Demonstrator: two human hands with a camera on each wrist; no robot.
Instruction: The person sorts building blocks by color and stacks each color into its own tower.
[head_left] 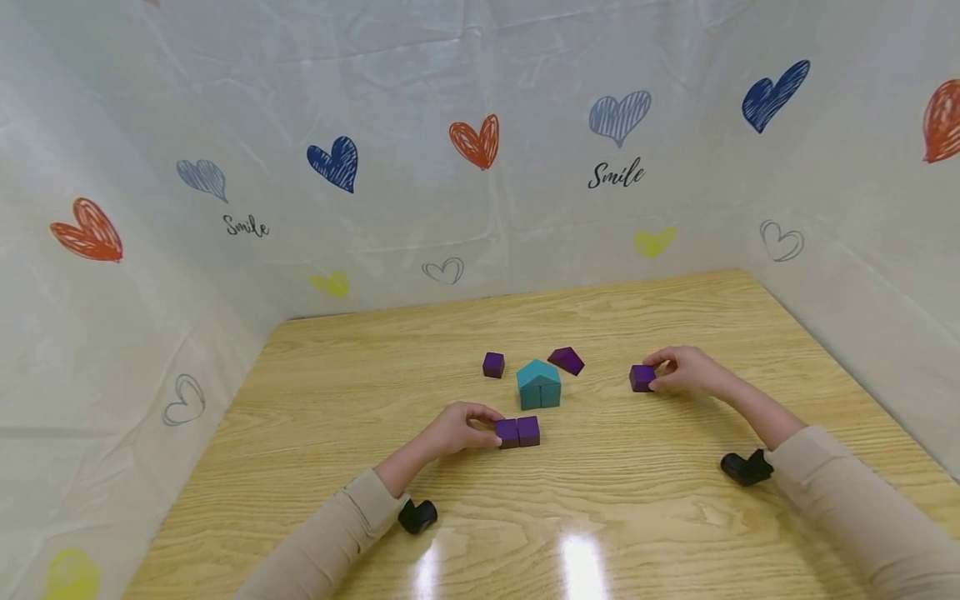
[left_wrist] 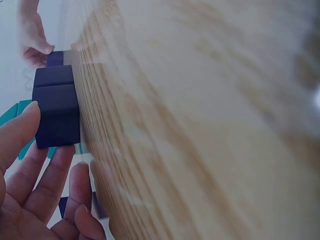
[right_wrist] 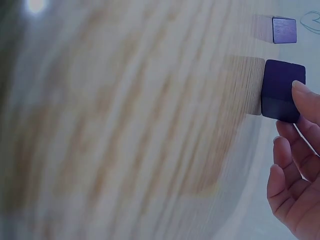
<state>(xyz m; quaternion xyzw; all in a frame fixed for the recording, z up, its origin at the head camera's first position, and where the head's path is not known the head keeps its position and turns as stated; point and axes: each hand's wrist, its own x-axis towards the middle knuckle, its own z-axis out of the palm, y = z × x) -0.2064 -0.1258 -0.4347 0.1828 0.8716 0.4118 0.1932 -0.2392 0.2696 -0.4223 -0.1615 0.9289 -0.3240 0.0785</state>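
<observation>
Two purple cubes (head_left: 528,431) stand side by side on the wooden table, touching or nearly so. My left hand (head_left: 463,428) pinches the left one (left_wrist: 59,120) between thumb and fingers. Farther right, my right hand (head_left: 687,372) pinches another purple cube (head_left: 642,378) by its right side; it also shows in the right wrist view (right_wrist: 283,90). Between the hands sits a teal house shape (head_left: 539,385), two upright blocks under a pointed roof piece. Behind it lie a single purple cube (head_left: 493,365) and a purple roof-like block (head_left: 567,360).
The pale wooden table (head_left: 360,375) meets a white curtain (head_left: 405,208) printed with hearts and "Smile" at its back and sides. Black wrist mounts (head_left: 417,517) protrude from both sleeves, just above the tabletop. Light glares off the table's front.
</observation>
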